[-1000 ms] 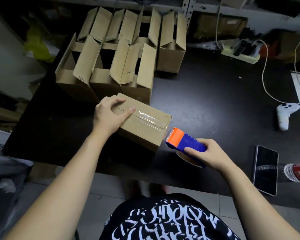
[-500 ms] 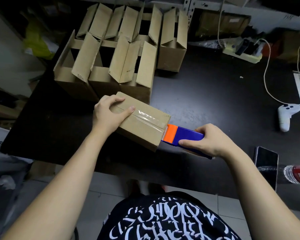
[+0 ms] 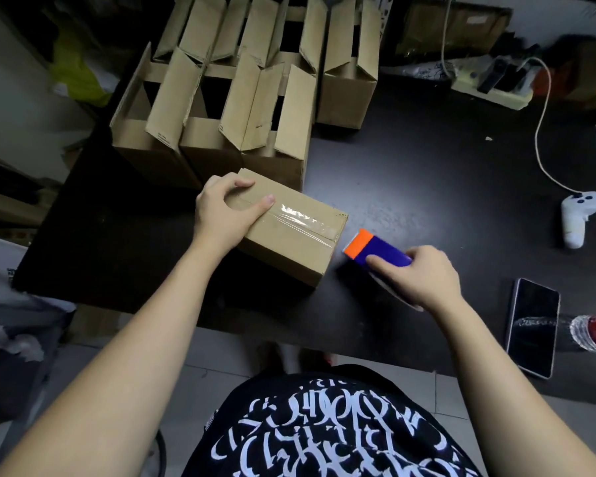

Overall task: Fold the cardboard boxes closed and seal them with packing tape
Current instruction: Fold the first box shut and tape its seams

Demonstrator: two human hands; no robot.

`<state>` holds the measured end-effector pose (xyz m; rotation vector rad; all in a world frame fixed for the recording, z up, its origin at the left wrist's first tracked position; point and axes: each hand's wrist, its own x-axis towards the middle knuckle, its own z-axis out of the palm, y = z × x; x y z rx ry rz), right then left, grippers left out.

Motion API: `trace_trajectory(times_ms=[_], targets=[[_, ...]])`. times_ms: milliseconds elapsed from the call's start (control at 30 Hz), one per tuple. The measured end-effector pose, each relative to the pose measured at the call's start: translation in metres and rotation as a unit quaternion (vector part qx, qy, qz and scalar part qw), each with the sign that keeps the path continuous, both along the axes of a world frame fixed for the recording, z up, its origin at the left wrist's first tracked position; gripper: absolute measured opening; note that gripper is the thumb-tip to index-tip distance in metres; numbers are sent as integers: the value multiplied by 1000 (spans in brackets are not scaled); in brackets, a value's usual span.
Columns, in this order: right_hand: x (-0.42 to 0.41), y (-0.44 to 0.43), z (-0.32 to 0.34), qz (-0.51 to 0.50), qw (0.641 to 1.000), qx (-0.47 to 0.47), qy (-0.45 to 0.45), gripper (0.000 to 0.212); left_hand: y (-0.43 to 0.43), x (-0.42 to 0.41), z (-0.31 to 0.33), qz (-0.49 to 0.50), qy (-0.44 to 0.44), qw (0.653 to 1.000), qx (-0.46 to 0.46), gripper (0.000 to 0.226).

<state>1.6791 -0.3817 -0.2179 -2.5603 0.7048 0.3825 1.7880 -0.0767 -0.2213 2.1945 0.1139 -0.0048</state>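
L hand (image 3: 224, 215) grip on taped box (image 3: 289, 242); R hand (image 3: 424, 273) grip round tape dispenser (image 3: 375, 251), just beside. Seal looks done; nxt: fetch open box (image 3: 272, 160).

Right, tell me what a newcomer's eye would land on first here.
The bright orange-and-blue tape dispenser held in the right hand stands out first, just off the right end of the closed box near the front edge of the table. That box, gripped by the left hand, carries a shiny strip of clear tape along its top seam. Behind it, a cluster of open boxes with raised flaps fills the table's far left.
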Motion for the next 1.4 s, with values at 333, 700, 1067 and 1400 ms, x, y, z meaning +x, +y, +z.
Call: trace_trajectory(times_ms=[333,700,1067,1400], targets=[[-10,12,-12,-183,962,157,-131,61,4,-4,16,-130,71,989,-14,50],[-27,18,0,-212,917,225,-253,63,-18,-28,14,17,62,994,91,65],[-39,27,5,-103,920,317,-206,28,-41,-39,26,-161,-11,975,154,43],[-47,27,26,-47,928,253,-270,55,-64,-2,60,-314,4,945,-95,25]])
